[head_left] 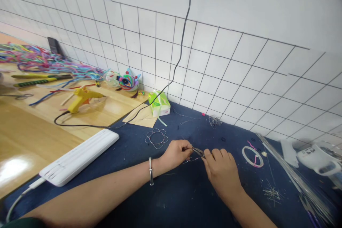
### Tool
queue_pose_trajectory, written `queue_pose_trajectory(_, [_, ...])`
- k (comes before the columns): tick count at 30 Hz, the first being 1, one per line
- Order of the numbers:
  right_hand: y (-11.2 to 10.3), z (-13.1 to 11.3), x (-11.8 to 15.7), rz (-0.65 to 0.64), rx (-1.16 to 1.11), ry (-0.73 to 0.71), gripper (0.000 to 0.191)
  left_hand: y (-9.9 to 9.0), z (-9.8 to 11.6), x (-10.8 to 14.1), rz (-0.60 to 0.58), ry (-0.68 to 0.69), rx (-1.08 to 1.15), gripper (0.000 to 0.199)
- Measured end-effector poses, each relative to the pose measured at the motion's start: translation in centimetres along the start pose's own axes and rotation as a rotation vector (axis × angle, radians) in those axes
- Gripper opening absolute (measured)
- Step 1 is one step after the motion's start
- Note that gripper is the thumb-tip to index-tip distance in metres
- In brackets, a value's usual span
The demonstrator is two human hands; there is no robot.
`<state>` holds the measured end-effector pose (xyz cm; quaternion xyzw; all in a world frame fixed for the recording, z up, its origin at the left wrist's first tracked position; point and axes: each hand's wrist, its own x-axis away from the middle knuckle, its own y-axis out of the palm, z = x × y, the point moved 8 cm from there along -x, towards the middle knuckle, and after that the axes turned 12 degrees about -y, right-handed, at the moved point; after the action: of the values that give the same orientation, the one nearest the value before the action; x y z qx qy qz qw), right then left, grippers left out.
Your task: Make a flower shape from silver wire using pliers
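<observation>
My right hand is closed round a pair of pliers, whose jaws point left toward my other hand. Between thumb and fingers, my left hand pinches a thin wire; the pliers' tips meet it at the fingertips, and the exact contact is too small to tell. Part of the wire loops out below the pliers. On the dark blue cloth, left of my hands, lies a flower-shaped wire ring with several looped petals.
A white power strip lies at left, near a yellow glue gun with a black cord. Tissues stand by the wall grid. Rightward are a tangled wire clump, a white ring, long wires, clippings and a white cup.
</observation>
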<state>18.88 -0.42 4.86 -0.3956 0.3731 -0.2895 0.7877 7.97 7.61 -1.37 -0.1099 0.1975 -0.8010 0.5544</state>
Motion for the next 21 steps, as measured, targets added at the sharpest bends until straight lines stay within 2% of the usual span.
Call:
queue_pose_trajectory(11, [0.5,0.0,0.4,-0.007,-0.017,-0.001,0.022,0.2,-0.2,-0.1,-0.027,-0.027,0.009,0.015])
queue_pose_trajectory(21, [0.8,0.2,0.6,-0.018,-0.027,0.003,0.023,0.7,-1.0,-0.4,-0.078,-0.108,0.102,0.013])
